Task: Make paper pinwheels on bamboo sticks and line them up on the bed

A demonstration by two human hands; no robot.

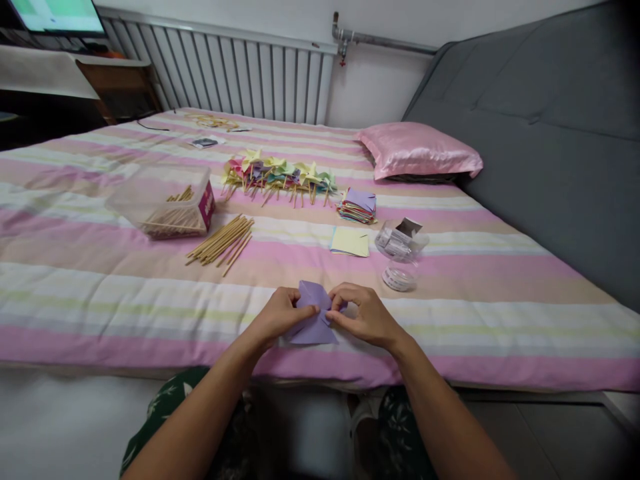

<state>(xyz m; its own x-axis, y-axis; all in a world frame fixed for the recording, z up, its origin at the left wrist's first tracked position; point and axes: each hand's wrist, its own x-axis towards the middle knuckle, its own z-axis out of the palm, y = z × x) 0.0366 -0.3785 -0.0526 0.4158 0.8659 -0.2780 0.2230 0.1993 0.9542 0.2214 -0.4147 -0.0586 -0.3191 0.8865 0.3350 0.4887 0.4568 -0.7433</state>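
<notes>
Left hand (pixel 284 313), right hand (pixel 367 316): fingers of both pinching purple paper (pixel 313 332) at near edge of bed (pixel 460 340). Sticks (pixel 221 241) farther left; pinwheels (pixel 277 175) beyond.

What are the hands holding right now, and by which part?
A piece of purple paper: the left hand grips its left side, and the right hand pinches it right of the middle.

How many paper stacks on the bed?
2: the purple-topped stack, just right of the pinwheels; the yellow-topped stack, nearer the camera. No others visible.
</notes>
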